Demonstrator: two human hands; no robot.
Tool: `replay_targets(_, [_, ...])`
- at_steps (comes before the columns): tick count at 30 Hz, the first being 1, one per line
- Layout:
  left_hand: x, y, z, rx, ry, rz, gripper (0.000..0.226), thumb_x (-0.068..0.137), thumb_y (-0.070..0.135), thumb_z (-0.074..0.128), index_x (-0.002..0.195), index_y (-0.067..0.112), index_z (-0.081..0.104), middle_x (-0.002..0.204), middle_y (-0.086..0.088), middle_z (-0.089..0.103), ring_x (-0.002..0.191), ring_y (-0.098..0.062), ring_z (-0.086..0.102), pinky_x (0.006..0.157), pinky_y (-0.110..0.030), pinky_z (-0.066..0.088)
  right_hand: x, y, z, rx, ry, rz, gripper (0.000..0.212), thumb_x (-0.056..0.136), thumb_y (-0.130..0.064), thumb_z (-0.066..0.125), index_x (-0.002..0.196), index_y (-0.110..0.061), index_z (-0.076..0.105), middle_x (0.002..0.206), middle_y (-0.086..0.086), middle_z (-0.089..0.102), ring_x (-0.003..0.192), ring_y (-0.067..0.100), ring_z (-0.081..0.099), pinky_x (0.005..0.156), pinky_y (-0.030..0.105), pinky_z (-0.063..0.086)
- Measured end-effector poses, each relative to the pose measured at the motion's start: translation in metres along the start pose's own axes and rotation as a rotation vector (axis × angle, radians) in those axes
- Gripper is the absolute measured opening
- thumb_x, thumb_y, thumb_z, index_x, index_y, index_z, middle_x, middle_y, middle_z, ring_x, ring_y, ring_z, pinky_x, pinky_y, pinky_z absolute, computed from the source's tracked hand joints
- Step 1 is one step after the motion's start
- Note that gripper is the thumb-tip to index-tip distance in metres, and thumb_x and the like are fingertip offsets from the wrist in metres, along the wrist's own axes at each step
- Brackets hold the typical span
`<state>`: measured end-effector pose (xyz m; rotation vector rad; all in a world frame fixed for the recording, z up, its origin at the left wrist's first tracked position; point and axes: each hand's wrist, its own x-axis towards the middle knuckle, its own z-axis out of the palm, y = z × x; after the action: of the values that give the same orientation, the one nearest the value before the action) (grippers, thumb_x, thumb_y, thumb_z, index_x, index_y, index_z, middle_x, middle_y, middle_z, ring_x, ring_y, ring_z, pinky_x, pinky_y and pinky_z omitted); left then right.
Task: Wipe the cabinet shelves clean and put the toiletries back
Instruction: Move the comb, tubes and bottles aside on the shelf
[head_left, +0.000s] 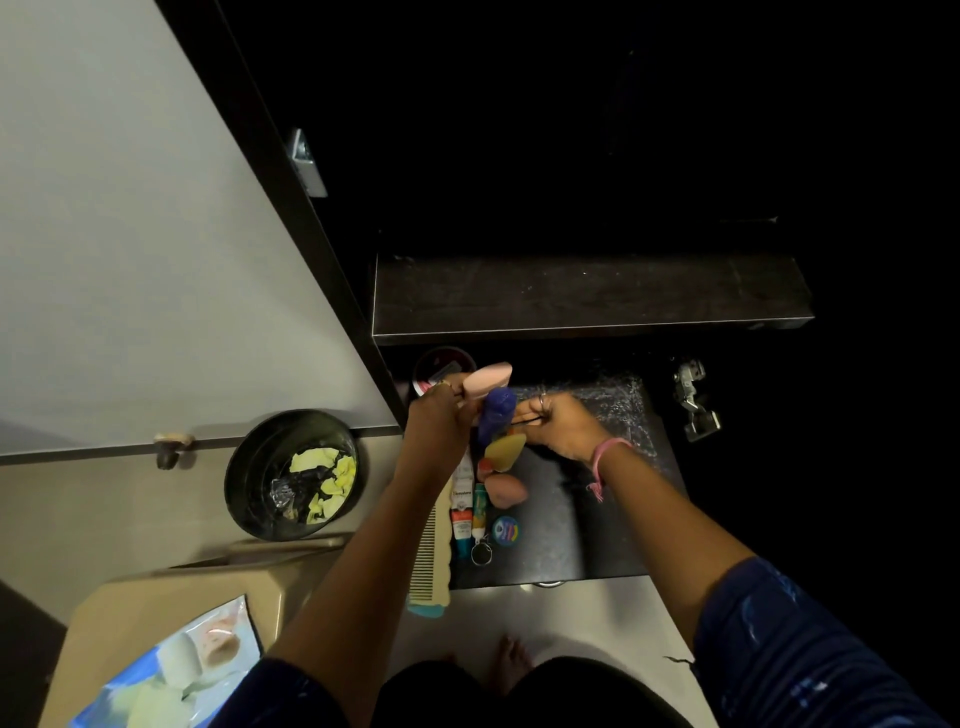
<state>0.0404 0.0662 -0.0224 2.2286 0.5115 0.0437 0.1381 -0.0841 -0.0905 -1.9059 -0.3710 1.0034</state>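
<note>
Both hands are working over the dark lower cabinet shelf (597, 499): the left hand (441, 421) is curling its fingers round a pale pink oval plastic bottle (487, 379), the right hand (561, 421) is pinching a thin black hair tie (524, 422) beside a blurred blue plastic bottle (497, 415). These look light, stiff and smooth, probably slippery; gripping round the body should be holding best.

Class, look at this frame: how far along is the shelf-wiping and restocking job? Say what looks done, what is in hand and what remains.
Done: hard to tell; the upper shelf is bare but still speckled.
In hand: the left hand holds a pink item; the right hand pinches something thin and dark beside a blue item.
Left: the comb, tubes and round tin still lie on the lower surface.
</note>
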Motion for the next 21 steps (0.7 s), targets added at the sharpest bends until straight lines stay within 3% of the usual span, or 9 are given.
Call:
replay_targets(5, [0.000, 0.001, -0.004, -0.016, 0.016, 0.012, 0.028, 0.092, 0.007, 0.049, 0.118, 0.010, 0.058, 0.110, -0.009, 0.066, 0.099, -0.018, 0.061, 0.078, -0.019, 0.041, 0.000, -0.005, -0.001, -0.011, 0.027, 0.023, 0.026, 0.084, 0.010, 0.058, 0.110, 0.009, 0.061, 0.112, 0.023, 0.065, 0.070, -0.008, 0.063, 0.082, 0.017, 0.051])
replay_targets(10, [-0.003, 0.001, -0.007, 0.005, 0.004, 0.054, 0.031, 0.092, 0.005, 0.046, 0.121, 0.007, 0.056, 0.111, -0.011, 0.066, 0.099, -0.022, 0.062, 0.080, -0.022, 0.044, -0.003, -0.010, -0.003, -0.037, 0.062, 0.046, 0.029, 0.085, 0.011, 0.057, 0.114, 0.010, 0.059, 0.115, 0.024, 0.063, 0.096, 0.018, 0.059, 0.075, 0.010, 0.050])
replay_targets(17, [-0.009, -0.006, -0.011, 0.049, 0.038, 0.101, 0.028, 0.091, 0.002, 0.047, 0.116, 0.005, 0.059, 0.105, -0.014, 0.067, 0.095, -0.025, 0.063, 0.080, -0.025, 0.046, -0.006, -0.013, -0.003, -0.028, 0.122, 0.087, 0.033, 0.086, 0.019, 0.046, 0.116, 0.012, 0.056, 0.117, 0.029, 0.060, 0.095, 0.021, 0.058, 0.070, 0.010, 0.050])
replay_targets(21, [-0.020, -0.014, -0.016, -0.008, 0.102, 0.065, 0.023, 0.092, 0.002, 0.044, 0.107, 0.004, 0.063, 0.101, -0.014, 0.067, 0.090, -0.022, 0.063, 0.080, -0.030, 0.051, -0.010, -0.018, -0.005, -0.007, 0.190, 0.082, 0.036, 0.084, 0.024, 0.040, 0.114, 0.014, 0.056, 0.115, 0.032, 0.060, 0.084, 0.022, 0.059, 0.065, 0.008, 0.050])
